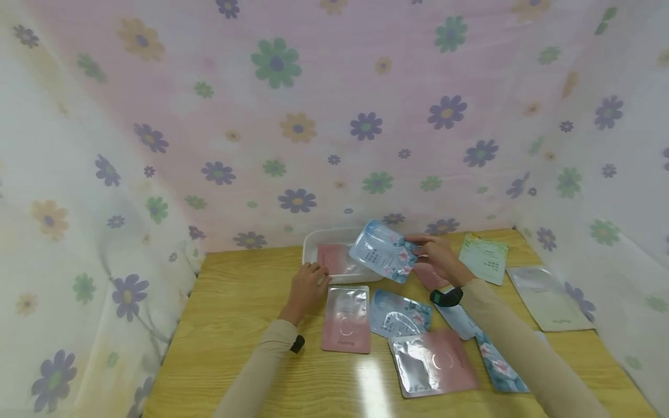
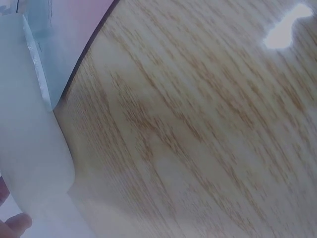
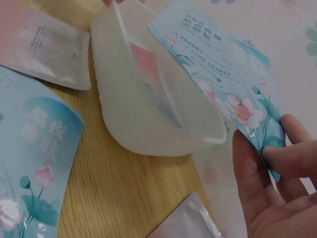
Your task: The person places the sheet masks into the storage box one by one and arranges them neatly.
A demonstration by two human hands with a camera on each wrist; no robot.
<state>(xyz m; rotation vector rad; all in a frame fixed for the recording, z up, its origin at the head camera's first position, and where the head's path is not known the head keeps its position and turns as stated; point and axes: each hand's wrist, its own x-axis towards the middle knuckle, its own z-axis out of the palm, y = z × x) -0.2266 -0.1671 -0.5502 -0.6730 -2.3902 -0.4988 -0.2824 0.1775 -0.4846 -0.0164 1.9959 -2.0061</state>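
A blue sheet mask packet with pink lotus flowers tilts over the white plastic tub. My right hand pinches that packet by one end, thumb on its printed face in the right wrist view. My left hand holds the tub's near left corner, with fingertips over the rim. Inside the tub lies a pink sheet mask packet, partly covered by the blue one in the head view. In the left wrist view only fingertips show beside the tub wall.
A pink-and-silver packet and a second blue packet lie in front of the tub. Another pink packet is nearer me. To the right are a green packet and a silver-white packet. Flowered cloth surrounds the wooden table.
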